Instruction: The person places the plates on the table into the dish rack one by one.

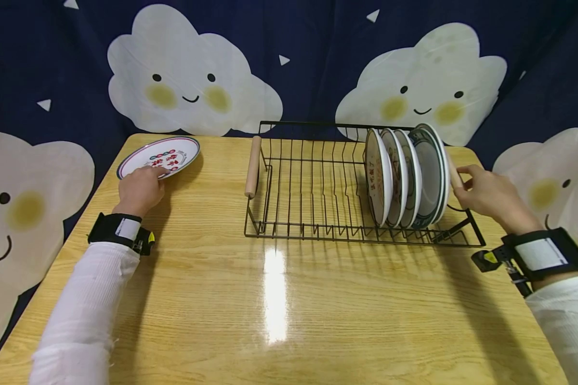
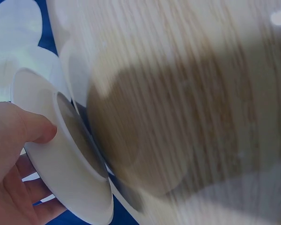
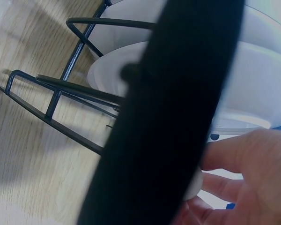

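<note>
At the back left of the table, my left hand (image 1: 141,188) pinches the near edge of a white plate (image 1: 183,155) with a striped rim and red print. The left wrist view shows the thumb (image 2: 42,127) against the plate's plain underside (image 2: 77,180) and the other fingers on its far face. The plate is tilted, its shadow falling on the wood. Over at the right end of a black wire dish rack (image 1: 313,160), my right hand (image 1: 491,195) grips the wooden handle (image 1: 454,174). A dark strap blocks much of the right wrist view.
Several plates (image 1: 378,179) and a deeper green-rimmed dish (image 1: 426,174) stand on edge in the rack's right part. Another wooden handle (image 1: 253,167) is at its left end. Behind the wooden table (image 1: 212,299) hangs a dark blue curtain (image 1: 313,32) with clouds.
</note>
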Motion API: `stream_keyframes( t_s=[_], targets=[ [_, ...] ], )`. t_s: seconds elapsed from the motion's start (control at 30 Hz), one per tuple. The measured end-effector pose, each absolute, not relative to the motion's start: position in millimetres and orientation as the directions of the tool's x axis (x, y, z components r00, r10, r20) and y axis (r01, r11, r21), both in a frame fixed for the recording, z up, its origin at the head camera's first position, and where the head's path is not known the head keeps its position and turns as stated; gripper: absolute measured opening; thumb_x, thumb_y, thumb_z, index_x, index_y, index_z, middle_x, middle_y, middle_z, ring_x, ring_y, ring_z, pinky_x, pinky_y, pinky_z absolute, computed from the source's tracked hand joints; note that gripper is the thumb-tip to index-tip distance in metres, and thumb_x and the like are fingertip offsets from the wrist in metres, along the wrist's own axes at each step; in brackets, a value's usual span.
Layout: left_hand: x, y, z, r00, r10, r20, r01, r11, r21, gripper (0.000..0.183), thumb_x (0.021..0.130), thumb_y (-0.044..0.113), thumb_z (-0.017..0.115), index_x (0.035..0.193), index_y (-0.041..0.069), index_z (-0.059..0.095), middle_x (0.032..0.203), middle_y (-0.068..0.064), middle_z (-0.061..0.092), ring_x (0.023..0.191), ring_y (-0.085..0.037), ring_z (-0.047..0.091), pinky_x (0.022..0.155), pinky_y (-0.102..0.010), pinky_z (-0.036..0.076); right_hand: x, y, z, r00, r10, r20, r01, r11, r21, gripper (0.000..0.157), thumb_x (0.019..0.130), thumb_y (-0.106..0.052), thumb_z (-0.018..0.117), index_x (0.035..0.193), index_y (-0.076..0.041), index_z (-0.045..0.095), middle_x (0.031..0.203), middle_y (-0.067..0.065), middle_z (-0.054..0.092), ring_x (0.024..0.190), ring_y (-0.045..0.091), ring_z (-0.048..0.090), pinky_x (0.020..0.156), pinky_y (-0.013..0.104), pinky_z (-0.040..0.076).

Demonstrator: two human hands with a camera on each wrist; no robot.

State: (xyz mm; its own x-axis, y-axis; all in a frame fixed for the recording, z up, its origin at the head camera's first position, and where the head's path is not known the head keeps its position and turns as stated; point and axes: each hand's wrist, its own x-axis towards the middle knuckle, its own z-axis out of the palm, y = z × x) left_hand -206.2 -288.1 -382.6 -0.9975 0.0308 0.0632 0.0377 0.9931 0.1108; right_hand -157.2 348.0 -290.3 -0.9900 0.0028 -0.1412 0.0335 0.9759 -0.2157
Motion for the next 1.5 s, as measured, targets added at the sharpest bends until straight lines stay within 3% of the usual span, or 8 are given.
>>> stream_keyframes(
  t_s=[0.53, 0.77, 0.97, 1.2, 1.5],
  targets=[
    [-195.5, -271.2, -375.4, -0.986, 0.061, 0.156, 0.078, 0.991, 0.108, 0.035, 0.081, 0.004, 0.057, 0.115, 0.006, 0.063, 0.107, -0.028, 0.060, 0.078, -0.045, 0.058, 0.051, -0.052, 0.044, -156.5, 345.4, -289.4, -0.991, 0.018, -0.130, 0.046, 0.975, -0.219, 0.056, 0.087, -0.026, 0.049, 0.131, 0.006, 0.038, 0.106, 0.033, 0.056, 0.083, 0.041, 0.056, 0.052, 0.030, 0.038],
    [-189.6, -268.1, -379.3, -0.970, 0.085, 0.226, 0.110, 0.989, 0.097, 0.034, 0.080, 0.003, 0.057, 0.113, 0.004, 0.065, 0.103, -0.026, 0.062, 0.071, -0.044, 0.057, 0.048, -0.050, 0.042, -157.2, 346.9, -289.7, -0.990, 0.011, -0.141, 0.042, 0.976, -0.215, 0.057, 0.088, -0.027, 0.049, 0.132, 0.007, 0.037, 0.106, 0.033, 0.055, 0.086, 0.041, 0.055, 0.055, 0.033, 0.039],
    [-183.0, -261.8, -380.2, -0.946, 0.092, 0.310, 0.131, 0.986, 0.107, 0.032, 0.077, 0.001, 0.060, 0.108, 0.003, 0.068, 0.096, -0.023, 0.065, 0.065, -0.039, 0.057, 0.046, -0.047, 0.042, -156.5, 347.0, -290.3, -0.991, 0.013, -0.134, 0.042, 0.975, -0.216, 0.056, 0.088, -0.026, 0.049, 0.132, 0.006, 0.037, 0.106, 0.033, 0.055, 0.088, 0.043, 0.054, 0.059, 0.040, 0.041],
    [-176.7, -257.3, -381.8, -0.915, 0.126, 0.383, 0.173, 0.981, 0.091, 0.029, 0.076, 0.000, 0.061, 0.104, 0.004, 0.070, 0.090, -0.021, 0.067, 0.056, -0.033, 0.054, 0.043, -0.043, 0.040, -156.2, 346.7, -290.2, -0.992, 0.021, -0.127, 0.048, 0.975, -0.216, 0.056, 0.087, -0.025, 0.050, 0.132, 0.007, 0.037, 0.105, 0.033, 0.056, 0.084, 0.042, 0.054, 0.054, 0.033, 0.038],
    [-167.4, -255.3, -384.9, -0.883, 0.148, 0.446, 0.213, 0.972, 0.099, 0.027, 0.077, -0.002, 0.059, 0.099, 0.004, 0.071, 0.088, -0.019, 0.068, 0.060, -0.036, 0.057, 0.046, -0.044, 0.041, -155.4, 346.7, -292.0, -0.994, 0.021, -0.104, 0.043, 0.977, -0.211, 0.055, 0.086, -0.023, 0.050, 0.132, 0.006, 0.038, 0.105, 0.033, 0.056, 0.084, 0.042, 0.054, 0.054, 0.032, 0.035]
  ],
)
